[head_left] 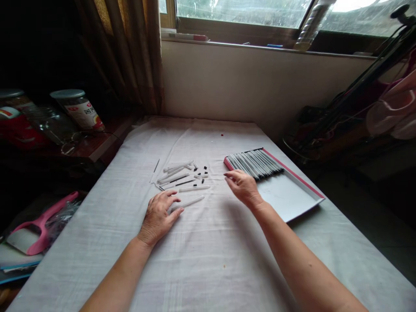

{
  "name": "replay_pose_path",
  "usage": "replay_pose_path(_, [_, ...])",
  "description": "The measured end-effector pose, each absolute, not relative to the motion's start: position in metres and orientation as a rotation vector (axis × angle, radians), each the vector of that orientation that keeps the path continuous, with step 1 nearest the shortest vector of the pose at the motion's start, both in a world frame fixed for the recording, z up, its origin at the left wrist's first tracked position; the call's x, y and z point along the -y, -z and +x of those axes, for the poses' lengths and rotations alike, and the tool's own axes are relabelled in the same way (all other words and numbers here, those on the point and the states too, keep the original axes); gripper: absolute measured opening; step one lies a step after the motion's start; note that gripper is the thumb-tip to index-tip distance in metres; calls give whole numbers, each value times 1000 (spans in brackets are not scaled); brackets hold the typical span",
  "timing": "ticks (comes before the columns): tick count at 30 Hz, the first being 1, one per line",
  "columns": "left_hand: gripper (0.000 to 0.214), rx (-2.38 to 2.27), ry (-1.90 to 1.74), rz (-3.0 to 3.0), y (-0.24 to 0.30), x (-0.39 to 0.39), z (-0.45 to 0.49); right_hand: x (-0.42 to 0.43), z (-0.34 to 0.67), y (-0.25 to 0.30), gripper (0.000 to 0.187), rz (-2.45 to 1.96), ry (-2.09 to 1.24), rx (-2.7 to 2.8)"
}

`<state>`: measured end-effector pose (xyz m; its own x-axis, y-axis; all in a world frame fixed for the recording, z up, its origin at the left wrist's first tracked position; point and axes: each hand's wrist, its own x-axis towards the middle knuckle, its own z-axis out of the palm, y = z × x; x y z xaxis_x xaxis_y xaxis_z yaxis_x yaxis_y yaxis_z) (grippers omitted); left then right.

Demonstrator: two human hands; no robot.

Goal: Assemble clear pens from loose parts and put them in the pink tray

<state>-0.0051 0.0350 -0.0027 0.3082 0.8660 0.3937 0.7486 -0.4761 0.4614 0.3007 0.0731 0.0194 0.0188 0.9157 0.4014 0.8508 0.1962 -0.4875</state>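
My left hand [160,215] lies on the cloth with its fingers apart. Beside its fingertips rests a clear pen barrel [191,201], which it may be touching. Just beyond lie several loose clear pen barrels [177,166], dark ink refills [183,183] and small black pen caps [203,181]. My right hand [243,187] hovers at the near left edge of a shallow white box [286,200] with red sides. Its fingers are loosely bent, and nothing shows in them. Several assembled pens with black ends [256,164] lie in a row inside the box.
A pale cloth covers the table [195,260]. A single refill [156,165] lies apart at the left. Jars [81,110] stand on a dark side table at left, above a pink-handled object [48,221]. A window sill [247,45] runs behind, and dark metal bars [354,80] rise at right.
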Motion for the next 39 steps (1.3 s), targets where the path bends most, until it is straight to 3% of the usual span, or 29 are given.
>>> replay_pose_path(7, [13,-1500,-858,2392,3,-32,-7,-64,242,0,24,-1771,-220,2049])
replay_pose_path(11, [13,-1498,-917,2385,5,-33,-7,-68,239,0,14,-1789,-204,2089])
replay_pose_path(20, [17,-1638,-970,2364,6,-46,-8,-33,256,16,20,-1569,-504,1669])
replay_pose_path(25, [23,-1837,-677,2449,-7,-76,-1,-21,260,17,24,-1538,-572,1500])
replay_pose_path(31, [15,-1824,-222,2657,-24,-105,21,-23,259,15,26,-1540,-578,1494])
replay_pose_path(39, [8,-1792,-124,2677,-31,-116,39,-25,262,20,27,-1492,-663,1428])
